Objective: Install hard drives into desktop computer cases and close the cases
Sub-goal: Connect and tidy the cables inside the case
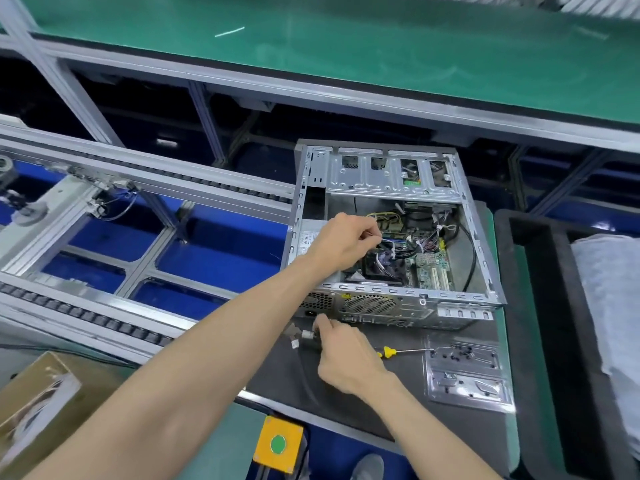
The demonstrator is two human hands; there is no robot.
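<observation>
Open computer case [391,233] worked on with both hands.
Wires [388,242] are pinched by the left hand [341,242]; a small plug [308,335] is pinched by the right hand [346,358], screwdriver [403,351] just beside it.

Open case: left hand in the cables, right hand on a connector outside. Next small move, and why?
Probably bring the connector pinched in the right hand up into the case: the left hand holds the cables aside, and the side is open.
</observation>
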